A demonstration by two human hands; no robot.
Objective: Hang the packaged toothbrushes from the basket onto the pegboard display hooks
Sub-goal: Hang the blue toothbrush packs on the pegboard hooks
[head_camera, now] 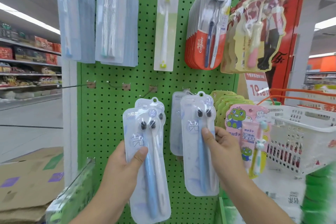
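The task is partway through, judging by the board. The right hand pinches one toothbrush pack between thumb and fingers and holds it up by a hook on the green pegboard, just in front of a like pack that already hangs there; whether its hanging hole is on the hook I cannot tell. The left hand grips at least two more packs, thumb across the front, waiting their turn. Three hooks to the left stand bare, so there is room. The white basket sits at the right; how many packs remain inside is hidden. The upper row is well stocked.
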